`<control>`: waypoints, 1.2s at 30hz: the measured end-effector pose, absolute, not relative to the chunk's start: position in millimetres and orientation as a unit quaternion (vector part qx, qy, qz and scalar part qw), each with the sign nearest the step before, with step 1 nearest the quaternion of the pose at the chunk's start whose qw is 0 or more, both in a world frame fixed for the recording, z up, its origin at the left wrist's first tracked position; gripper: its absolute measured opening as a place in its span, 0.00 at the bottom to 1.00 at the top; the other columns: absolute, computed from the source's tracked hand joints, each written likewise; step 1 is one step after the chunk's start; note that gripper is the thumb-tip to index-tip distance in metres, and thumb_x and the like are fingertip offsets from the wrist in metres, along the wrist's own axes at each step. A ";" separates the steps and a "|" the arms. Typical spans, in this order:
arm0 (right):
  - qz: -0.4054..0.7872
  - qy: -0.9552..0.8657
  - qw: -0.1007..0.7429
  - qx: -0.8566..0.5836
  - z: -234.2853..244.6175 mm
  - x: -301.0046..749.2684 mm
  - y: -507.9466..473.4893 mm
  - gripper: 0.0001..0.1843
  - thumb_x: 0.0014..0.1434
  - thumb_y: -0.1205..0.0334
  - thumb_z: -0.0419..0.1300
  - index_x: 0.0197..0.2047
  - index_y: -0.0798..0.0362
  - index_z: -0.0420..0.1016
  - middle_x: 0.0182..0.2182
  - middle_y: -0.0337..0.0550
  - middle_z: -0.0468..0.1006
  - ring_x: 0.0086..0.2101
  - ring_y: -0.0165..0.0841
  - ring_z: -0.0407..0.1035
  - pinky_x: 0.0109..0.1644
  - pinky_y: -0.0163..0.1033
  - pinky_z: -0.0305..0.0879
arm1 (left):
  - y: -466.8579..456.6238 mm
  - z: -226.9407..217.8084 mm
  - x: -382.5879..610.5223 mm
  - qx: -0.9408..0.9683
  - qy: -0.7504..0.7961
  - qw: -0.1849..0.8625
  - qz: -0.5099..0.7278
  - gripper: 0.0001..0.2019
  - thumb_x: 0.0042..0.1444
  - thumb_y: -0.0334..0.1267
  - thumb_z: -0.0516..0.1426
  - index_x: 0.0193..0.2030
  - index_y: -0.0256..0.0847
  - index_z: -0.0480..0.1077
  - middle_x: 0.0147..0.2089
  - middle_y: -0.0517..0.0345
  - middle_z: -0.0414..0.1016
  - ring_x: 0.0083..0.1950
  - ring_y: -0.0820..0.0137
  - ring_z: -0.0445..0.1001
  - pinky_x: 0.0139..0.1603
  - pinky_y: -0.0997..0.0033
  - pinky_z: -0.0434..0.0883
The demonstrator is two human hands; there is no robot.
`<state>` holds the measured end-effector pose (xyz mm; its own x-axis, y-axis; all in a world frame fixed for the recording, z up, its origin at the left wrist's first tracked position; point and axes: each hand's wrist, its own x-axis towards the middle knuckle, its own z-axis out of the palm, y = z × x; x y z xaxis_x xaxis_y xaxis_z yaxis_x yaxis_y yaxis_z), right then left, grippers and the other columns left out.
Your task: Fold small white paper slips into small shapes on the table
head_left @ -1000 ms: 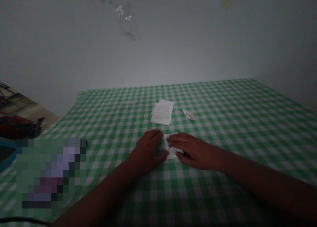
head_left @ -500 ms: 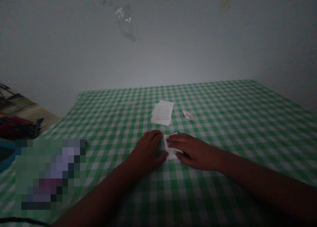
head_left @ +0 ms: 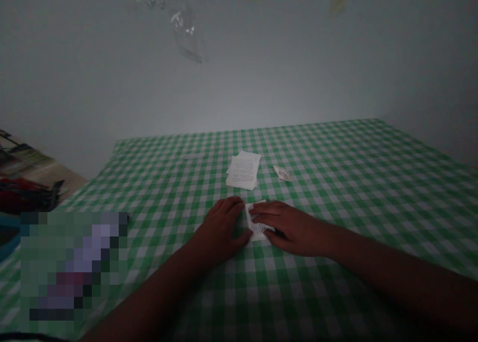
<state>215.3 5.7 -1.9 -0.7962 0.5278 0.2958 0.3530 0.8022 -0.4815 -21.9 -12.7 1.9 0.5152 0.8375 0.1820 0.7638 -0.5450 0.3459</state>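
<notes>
A small white printed paper [head_left: 257, 226] lies flat on the green-and-white checked tablecloth [head_left: 336, 182], partly covered by both hands. My left hand [head_left: 222, 230] rests on its left edge with fingers together and laid flat, thumb against the paper. My right hand [head_left: 293, 227] lies over its right part, fingers stretched out and pressing down on it. A stack of printed white sheets [head_left: 243, 170] sits a little farther away on the cloth. A small crumpled scrap [head_left: 282, 172] lies to the right of that stack.
A pale wall [head_left: 239, 83] rises right behind the table's far edge. A blurred-out patch [head_left: 72, 270] covers something at the near left. Dark and red items [head_left: 26, 192] sit off the table's left side.
</notes>
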 end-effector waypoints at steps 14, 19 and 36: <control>0.198 -0.928 0.209 -0.238 -2.6 215.4 6.5 0.21 0.62 0.67 0.56 0.59 0.53 0.68 0.60 0.53 0.69 0.60 0.39 0.61 0.64 0.51 0.59 | -12.3 1.4 -21.2 0.858 0.465 0.117 0.184 0.26 0.56 0.43 0.61 0.60 0.41 0.62 0.61 0.47 0.66 0.62 0.56 0.64 0.63 0.49 0.65; 0.205 -0.926 0.210 -0.236 -2.8 215.6 6.9 0.21 0.62 0.67 0.57 0.59 0.53 0.69 0.59 0.53 0.70 0.60 0.40 0.62 0.64 0.52 0.60 | -14.5 6.9 -21.4 0.875 0.438 0.135 0.155 0.25 0.58 0.41 0.60 0.62 0.44 0.62 0.64 0.49 0.64 0.65 0.57 0.62 0.65 0.49 0.62; 0.224 -0.922 0.201 -0.245 5.3 230.3 27.8 0.06 0.63 0.65 0.59 0.42 0.54 0.78 0.47 0.49 0.76 0.51 0.38 0.68 0.57 0.45 0.65 | -14.9 15.5 -18.2 0.874 0.450 0.144 0.112 0.22 0.57 0.43 0.60 0.59 0.43 0.67 0.62 0.53 0.68 0.63 0.58 0.64 0.65 0.53 0.61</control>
<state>230.3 27.8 5.3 -0.7990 0.5416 0.2613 0.3613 0.7797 -0.5114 -18.2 -14.9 15.5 0.5694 0.8193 0.0664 0.7551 -0.5533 0.3516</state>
